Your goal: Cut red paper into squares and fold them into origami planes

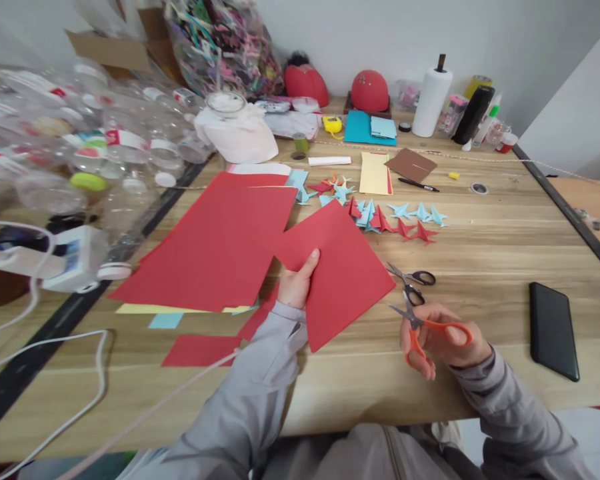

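Red paper sheet [343, 277]: pinched in your left hand [295, 283]. Orange scissors [433, 330]: gripped in your right hand [443, 343], blades parted. Cutting stage; next, feed sheet edge between blades.

Black phone [553, 329], paper towel roll [431, 101], folded paper stars [394, 217].

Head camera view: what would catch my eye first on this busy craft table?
Probably the red paper sheet held up at the middle by the left hand, beside a bigger red sheet lying flat on the wooden table. The right hand holds orange-handled scissors. Behind them sit little folded paper stars, red and light blue.
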Motion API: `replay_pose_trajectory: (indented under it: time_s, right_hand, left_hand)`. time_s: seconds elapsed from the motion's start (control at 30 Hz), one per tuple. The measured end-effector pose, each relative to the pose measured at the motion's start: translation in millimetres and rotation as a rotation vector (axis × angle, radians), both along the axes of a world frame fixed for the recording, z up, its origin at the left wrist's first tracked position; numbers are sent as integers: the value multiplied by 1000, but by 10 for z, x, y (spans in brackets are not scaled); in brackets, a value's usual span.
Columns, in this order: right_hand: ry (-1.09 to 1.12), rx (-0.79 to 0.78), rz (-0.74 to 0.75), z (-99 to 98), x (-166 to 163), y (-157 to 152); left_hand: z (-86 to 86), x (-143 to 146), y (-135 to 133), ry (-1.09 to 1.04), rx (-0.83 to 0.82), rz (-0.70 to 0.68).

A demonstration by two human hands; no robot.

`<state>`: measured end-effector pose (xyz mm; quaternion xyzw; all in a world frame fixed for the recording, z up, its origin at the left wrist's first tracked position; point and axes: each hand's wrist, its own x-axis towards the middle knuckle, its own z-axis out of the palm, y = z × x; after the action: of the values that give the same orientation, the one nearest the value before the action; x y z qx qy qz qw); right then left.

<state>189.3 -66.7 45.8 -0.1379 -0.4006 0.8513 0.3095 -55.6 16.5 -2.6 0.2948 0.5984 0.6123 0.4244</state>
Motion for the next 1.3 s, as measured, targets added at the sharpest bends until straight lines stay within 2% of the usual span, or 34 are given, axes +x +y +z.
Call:
replay_pose_trajectory:
  time_s: [0.47,0.93,1.3]
  right_hand:
    - [-1,-29,-26,-17,-15,26]
    - [-79,-62,-55,-18,-20,42]
    - [-92,-65,-67,1,-12,33]
  left_hand:
    - [66,6,-9,-15,8,49]
    - [-5,-11,-2,19,19,38]
    - [9,-16,-2,41,22,35]
